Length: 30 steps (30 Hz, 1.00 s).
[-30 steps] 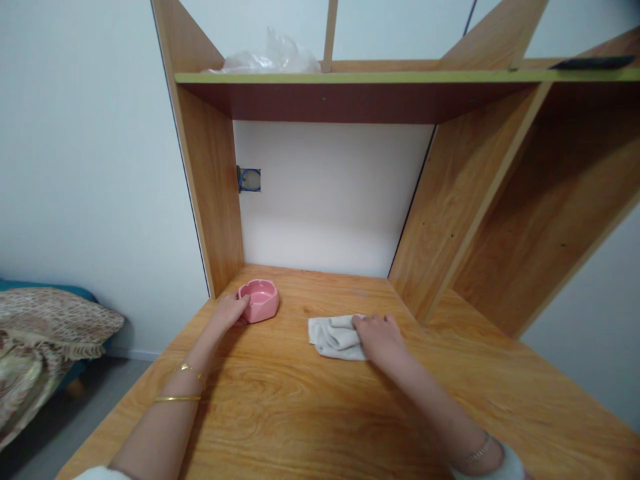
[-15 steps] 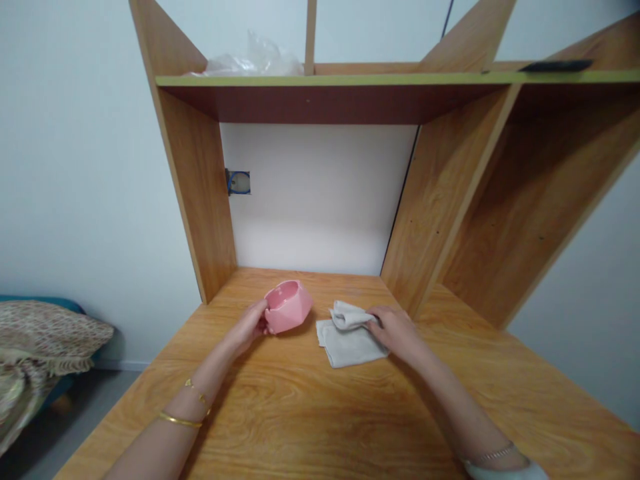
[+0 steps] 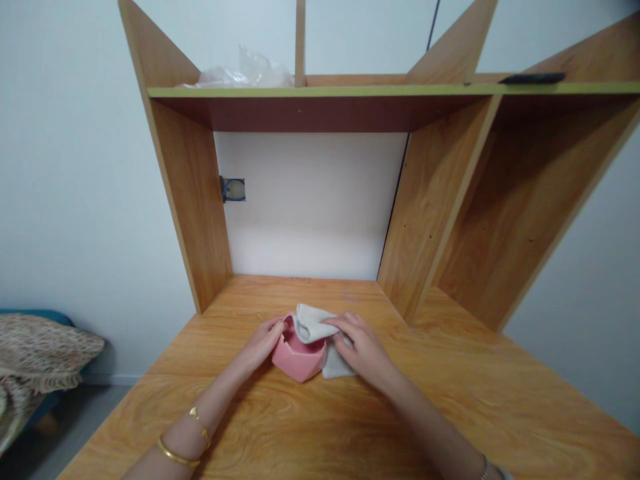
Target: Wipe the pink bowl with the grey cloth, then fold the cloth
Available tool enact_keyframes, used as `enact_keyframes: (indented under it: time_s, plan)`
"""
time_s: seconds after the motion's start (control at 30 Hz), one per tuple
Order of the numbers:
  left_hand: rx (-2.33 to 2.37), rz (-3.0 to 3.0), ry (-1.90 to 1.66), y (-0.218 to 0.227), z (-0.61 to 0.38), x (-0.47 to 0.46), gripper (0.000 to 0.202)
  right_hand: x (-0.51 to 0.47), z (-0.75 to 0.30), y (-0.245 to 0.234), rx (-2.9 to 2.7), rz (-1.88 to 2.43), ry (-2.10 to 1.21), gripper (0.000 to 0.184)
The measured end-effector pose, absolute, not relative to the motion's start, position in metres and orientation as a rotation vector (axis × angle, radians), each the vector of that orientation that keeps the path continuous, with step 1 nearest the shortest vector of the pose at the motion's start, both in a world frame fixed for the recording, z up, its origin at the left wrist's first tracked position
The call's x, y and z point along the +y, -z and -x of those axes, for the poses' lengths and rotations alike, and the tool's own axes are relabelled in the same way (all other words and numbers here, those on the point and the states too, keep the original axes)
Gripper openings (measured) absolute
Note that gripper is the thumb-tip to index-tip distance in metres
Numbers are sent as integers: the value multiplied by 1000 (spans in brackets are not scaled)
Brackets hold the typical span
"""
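- A wooden counter (image 3: 300, 433) fills the near view, with two bare forearms reaching in from 6 o'clock.
- Gold bangles (image 3: 174, 455) circle the left wrist at 7 o'clock.
- A pink bowl (image 3: 299, 363) sits at the middle of the counter, tilted.
- The left hand (image 3: 260, 345) is at the bowl's 9 o'clock, its fingers closed around the rim.
- The right hand (image 3: 364, 350) is at the bowl's 3 o'clock, its fingers pinched on a grey cloth (image 3: 311, 323).
- The cloth drapes over the bowl's rim at 12 o'clock, and part of it lies inside.
- A patterned blanket (image 3: 40, 350) lies on a bed at 9 o'clock.
- A blue wall socket (image 3: 233, 190) sits behind the counter at 11 o'clock.
- A shelf (image 3: 320, 91) spans the top, with a clear plastic bag (image 3: 240, 72) on it.
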<state>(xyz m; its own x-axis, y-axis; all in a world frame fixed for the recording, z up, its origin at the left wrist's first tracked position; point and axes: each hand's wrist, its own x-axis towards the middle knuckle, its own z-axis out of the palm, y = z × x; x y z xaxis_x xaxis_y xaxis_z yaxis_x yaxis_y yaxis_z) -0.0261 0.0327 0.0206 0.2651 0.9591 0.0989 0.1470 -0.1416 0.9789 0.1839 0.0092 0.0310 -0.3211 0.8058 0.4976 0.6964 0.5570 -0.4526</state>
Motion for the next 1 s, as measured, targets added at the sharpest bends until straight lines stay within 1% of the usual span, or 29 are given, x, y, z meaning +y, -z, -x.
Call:
enact_keyframes:
  time_s: [0.1, 0.27, 0.37, 0.4, 0.43, 0.53, 0.57, 0.6, 0.63, 0.67, 0.7, 0.8, 0.83, 1.0]
  plan:
    - [1061, -1574, -1085, -19, 24, 33, 36, 1, -171, -30, -2096, 1208, -251, 28]
    - [1097, -1619, -1097, -23, 23, 29, 38, 1, -158, -16, -1964, 1204, -351, 20]
    - [1096, -1707, -1104, -27, 21, 25, 36, 7, -154, -5, -1845, 1218, -368, 10]
    - [1109, -1757, -1113, -28, 20, 24, 36, 9, -153, -1, -1789, 1222, -368, 9]
    - [1128, -1813, -1125, -30, 19, 22, 36, 11, -153, 2, -1730, 1224, -372, 17]
    - [1201, -1997, -1127, -34, 14, 16, 37, 15, -153, 8, -1597, 1237, -453, 55]
    - [1221, -2059, -1114, -35, 13, 13, 39, 16, -154, 8, -1586, 1248, -498, 65]
    - [1235, -2117, -1094, -36, 12, 10, 40, 17, -156, 8, -1593, 1263, -539, 72]
    - [1240, -2167, -1071, -38, 10, 8, 41, 17, -157, 6, -1613, 1282, -566, 74]
    - [1239, -2207, -1051, -39, 9, 5, 42, 17, -159, 4, -1641, 1301, -572, 71]
    - [1237, -2237, -1037, -40, 8, 3, 43, 17, -160, 2, -1679, 1322, -565, 63]
    - [1271, -2273, -1019, -41, 8, 0, 43, 15, -165, -7, -1821, 1347, -530, 27]
    - [1297, -2269, -1030, -40, 8, 0, 43, 14, -166, -9, -1856, 1326, -532, 22]
    - [1406, -2107, -1137, -35, 11, 4, 57, 16, -168, -7, -1767, 1257, -556, 24]
